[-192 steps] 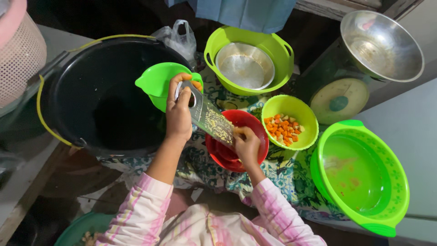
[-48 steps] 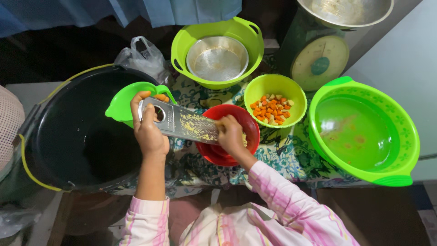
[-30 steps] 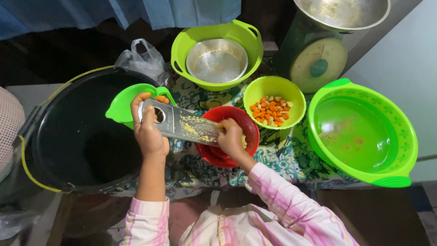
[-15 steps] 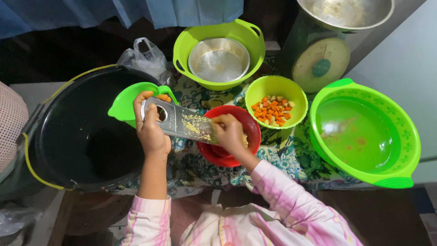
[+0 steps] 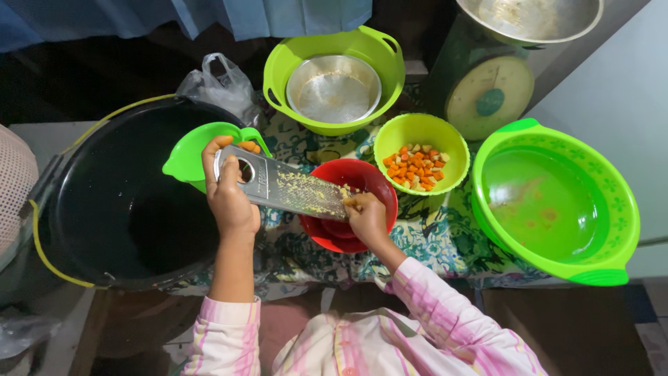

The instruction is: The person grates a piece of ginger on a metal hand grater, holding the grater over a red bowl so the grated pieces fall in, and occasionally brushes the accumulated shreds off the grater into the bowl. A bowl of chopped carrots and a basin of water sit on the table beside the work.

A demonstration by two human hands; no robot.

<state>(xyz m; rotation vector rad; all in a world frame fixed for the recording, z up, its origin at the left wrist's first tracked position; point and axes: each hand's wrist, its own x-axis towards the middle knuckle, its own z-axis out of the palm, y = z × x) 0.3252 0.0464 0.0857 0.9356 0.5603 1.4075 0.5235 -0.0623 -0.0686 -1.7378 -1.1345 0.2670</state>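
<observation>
My left hand (image 5: pixel 228 193) grips the handle end of a flat metal grater (image 5: pixel 282 186), which slants down over a red bowl (image 5: pixel 376 182). My right hand (image 5: pixel 364 218) presses a small piece of food against the grater's lower end, above the red bowl. Pale shreds cling to the grater's face. A small green bowl (image 5: pixel 189 152) sits just behind my left hand.
A large black tub (image 5: pixel 118 202) is at the left. A lime bowl of diced orange and pale pieces (image 5: pixel 420 154), a green basin with a steel pan inside (image 5: pixel 334 76), a big green basin (image 5: pixel 557 202), a kitchen scale (image 5: pixel 490 90) and a plastic bag (image 5: pixel 219 87) surround the patterned cloth.
My right hand has slid the food piece down the grater toward its lower end. The grater stays slanted over the red bowl, and more shreds lie on its face.
</observation>
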